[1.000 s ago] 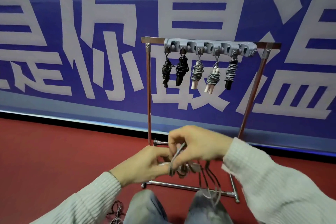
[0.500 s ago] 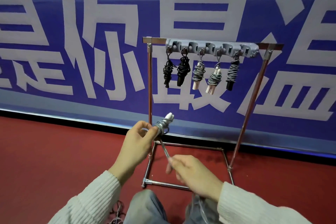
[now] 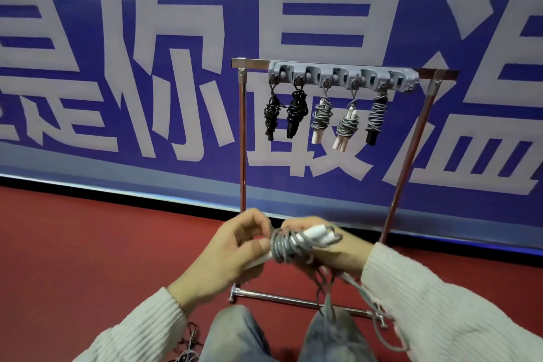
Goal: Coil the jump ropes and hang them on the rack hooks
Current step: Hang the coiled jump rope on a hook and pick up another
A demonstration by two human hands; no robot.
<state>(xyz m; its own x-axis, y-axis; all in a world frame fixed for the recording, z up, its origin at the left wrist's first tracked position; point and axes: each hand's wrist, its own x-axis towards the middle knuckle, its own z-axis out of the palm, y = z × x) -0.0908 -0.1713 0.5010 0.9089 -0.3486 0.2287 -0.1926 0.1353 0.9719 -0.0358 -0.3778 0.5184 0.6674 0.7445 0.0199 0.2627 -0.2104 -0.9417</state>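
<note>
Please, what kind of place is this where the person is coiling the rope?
Probably a gym or sports hall, though that is a guess. A red sports-type floor meets a large blue banner with big white characters, and a metal rack holds coiled jump ropes on a grey hook strip.

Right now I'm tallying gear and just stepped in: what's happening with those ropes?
A person is winding a grey jump rope around its white handles, left hand holding one end, right hand behind the bundle. Loose cord trails down over their lap. Five coiled ropes already hang from the grey hook strip on the metal rack.
</note>
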